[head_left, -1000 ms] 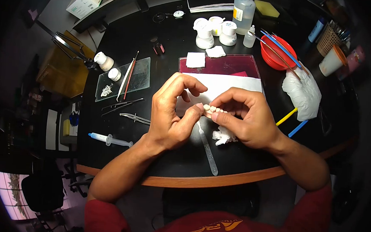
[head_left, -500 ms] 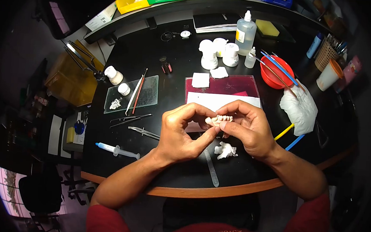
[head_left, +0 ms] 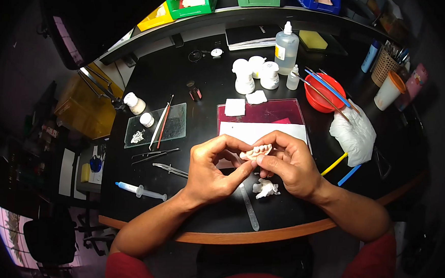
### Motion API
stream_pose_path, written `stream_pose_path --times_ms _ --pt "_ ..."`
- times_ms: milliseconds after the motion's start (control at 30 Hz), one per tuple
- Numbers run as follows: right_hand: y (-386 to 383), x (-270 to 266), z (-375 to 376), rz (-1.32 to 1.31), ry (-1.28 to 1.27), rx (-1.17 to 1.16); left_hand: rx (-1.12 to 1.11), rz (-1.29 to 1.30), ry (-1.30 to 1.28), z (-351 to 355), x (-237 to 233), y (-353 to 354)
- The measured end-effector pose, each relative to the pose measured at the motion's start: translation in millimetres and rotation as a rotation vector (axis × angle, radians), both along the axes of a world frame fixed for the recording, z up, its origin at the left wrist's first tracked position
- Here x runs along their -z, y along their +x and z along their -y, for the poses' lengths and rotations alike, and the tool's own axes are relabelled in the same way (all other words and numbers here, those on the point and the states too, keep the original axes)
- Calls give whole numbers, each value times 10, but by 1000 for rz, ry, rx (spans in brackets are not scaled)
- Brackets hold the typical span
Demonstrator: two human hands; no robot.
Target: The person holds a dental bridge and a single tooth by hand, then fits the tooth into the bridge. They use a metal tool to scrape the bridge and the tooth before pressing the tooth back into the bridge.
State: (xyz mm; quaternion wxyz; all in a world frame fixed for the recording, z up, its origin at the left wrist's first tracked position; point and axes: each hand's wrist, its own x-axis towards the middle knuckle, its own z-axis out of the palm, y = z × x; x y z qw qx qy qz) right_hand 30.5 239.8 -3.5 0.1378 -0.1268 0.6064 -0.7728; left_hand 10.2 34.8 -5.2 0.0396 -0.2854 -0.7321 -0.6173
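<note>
I'm watching the dental cast sit between my hands: left hand pinching its left end, right hand clamped thumb-to-finger on the other side. Crumpled white tissue lies just nearside of the grip. And since half a second ago, the cast has turned, baring more inner curve!

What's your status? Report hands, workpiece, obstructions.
Left hand and right hand pinching pale cream, tooth-lined dental model. Model held above black tabletop. Crumpled white lump nearby; no obstruction seen.
</note>
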Motion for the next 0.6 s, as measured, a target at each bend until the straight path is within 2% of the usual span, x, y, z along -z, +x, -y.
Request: stream_pose_path --times_ms 133,233,333,433,600 --pt "14 8 27 -12 -22 16 11 41 -81 43 -20 11" --pt "11 -4 23 -3 -17 14 20 11 -34 24 -49 15" --pt "12 -1 14 -8 -7 3 -21 86 22 -15 -65 46" --pt "20 13 12 -3 -2 5 39 -38 -110 47 -21 2" --pt "26 -13 24 1 -16 2 -7 1 -18 16 -33 17"
